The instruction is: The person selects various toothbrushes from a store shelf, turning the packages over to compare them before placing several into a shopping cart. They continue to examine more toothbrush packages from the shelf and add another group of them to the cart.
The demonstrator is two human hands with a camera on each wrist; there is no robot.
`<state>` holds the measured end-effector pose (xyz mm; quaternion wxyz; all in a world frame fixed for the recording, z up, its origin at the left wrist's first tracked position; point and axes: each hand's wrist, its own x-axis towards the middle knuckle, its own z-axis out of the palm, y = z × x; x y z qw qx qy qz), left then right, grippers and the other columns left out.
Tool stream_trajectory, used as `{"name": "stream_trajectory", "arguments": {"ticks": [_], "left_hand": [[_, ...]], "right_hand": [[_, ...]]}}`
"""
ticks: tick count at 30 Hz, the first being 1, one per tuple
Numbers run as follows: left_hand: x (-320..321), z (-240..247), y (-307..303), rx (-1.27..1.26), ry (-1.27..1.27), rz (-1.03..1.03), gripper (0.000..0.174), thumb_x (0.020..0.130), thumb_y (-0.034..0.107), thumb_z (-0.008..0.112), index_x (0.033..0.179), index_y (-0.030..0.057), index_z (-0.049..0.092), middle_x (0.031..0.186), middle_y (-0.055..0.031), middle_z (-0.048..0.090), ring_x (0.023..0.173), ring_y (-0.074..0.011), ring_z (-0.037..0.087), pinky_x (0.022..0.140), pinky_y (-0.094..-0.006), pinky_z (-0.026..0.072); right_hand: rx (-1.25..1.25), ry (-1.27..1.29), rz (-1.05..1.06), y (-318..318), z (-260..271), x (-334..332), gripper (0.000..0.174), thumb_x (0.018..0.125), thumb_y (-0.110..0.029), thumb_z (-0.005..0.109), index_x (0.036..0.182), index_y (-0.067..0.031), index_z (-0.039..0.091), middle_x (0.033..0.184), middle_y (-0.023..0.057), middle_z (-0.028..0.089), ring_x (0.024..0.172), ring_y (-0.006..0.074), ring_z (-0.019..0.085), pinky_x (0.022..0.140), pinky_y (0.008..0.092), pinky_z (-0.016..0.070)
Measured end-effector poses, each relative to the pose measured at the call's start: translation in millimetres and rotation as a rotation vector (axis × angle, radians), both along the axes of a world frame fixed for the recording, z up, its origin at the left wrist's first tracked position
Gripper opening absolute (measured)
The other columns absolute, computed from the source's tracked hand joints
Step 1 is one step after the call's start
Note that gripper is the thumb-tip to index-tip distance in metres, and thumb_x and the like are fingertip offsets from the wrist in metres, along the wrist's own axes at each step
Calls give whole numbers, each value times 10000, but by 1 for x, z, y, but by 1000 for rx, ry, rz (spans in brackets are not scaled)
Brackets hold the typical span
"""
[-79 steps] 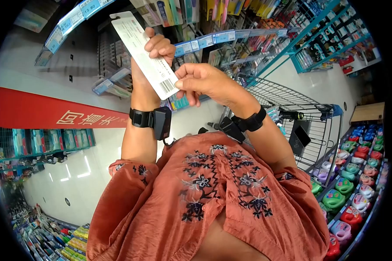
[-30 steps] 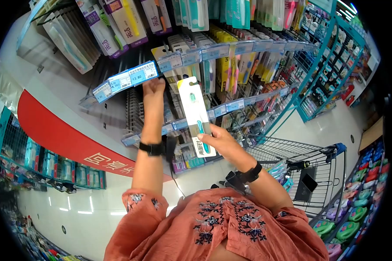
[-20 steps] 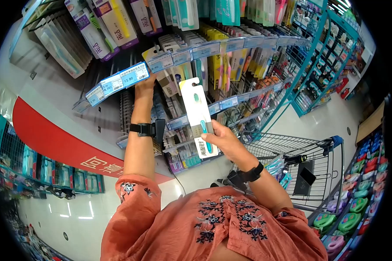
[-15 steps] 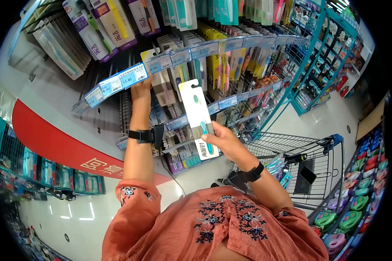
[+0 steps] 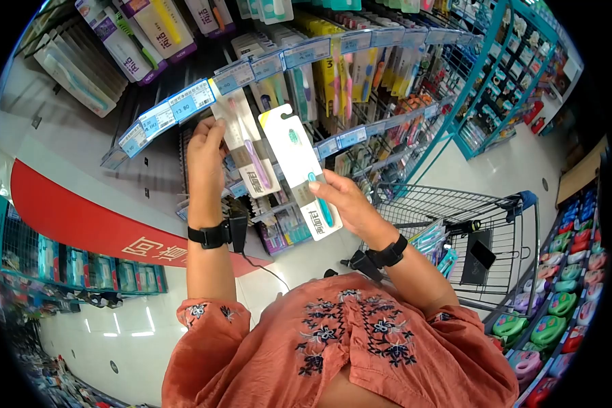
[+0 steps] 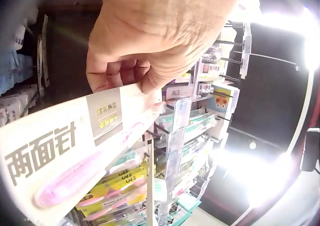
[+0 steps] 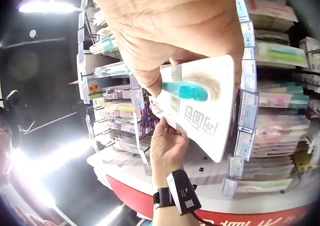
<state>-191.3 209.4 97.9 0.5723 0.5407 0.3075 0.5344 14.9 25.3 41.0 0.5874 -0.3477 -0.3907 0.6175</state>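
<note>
My left hand pinches the edge of a carded toothbrush with a purple handle, just below the price rail. In the left wrist view this purple toothbrush pack slants down from between thumb and fingers. My right hand grips a second carded toothbrush, this one with a teal handle. Its thumb lies on the front of the card. Both packs are held close side by side, fronts towards me. In the right wrist view the teal toothbrush pack has its card tilted, the left hand behind it.
A price rail juts out above my left hand. More carded toothbrushes hang on hooks behind both packs. At the right stands a shopping cart with several packs in it. A red sign band curves along the left.
My left hand has come down and out from behind the price rail with the purple toothbrush pack. The right hand has kept its grip on the teal one, which has tilted slightly.
</note>
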Motion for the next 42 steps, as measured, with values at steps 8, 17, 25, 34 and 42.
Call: {"name": "stream_trajectory", "arguments": {"ticks": [8,17,25,34,42], "left_hand": [[21,-32,-51,-75,-1,-108,143,1001,220,602,1017,79,616,897,15,656,786,-56,593,704,-227,468],[62,-48,-85,-210,46,-208,171,998,236,589,1030,69,609,928,12,652,821,-63,589,691,-247,468],[84,0,-64,405,227,67,430,1040,254,552,1370,-18,504,1182,-87,617,1032,-127,584,820,-269,478],[112,28,-54,409,204,44,550,1012,238,559,1495,23,408,1100,-90,637,980,-157,592,878,-318,483],[125,26,-53,541,261,61,559,1035,202,553,1520,12,350,1090,-80,627,960,-133,618,809,-276,500]], "right_hand": [[11,112,-17,-1,0,1,462,1015,-277,605,1366,15,533,1267,77,625,1121,119,591,961,282,484],[7,14,-51,-11,-1,9,447,1015,-277,614,1348,12,540,1190,49,635,1067,105,597,925,279,500],[12,3,-112,-23,-1,27,427,1004,-281,635,1300,17,566,1178,49,640,1061,99,591,922,272,490],[-9,-21,-154,-32,-6,42,386,1005,-253,627,1294,-2,575,1177,32,637,1051,83,578,925,265,479],[-19,-17,-138,-34,-5,46,385,1008,-253,617,1300,-6,573,1179,31,642,1046,82,585,919,262,487]]}}
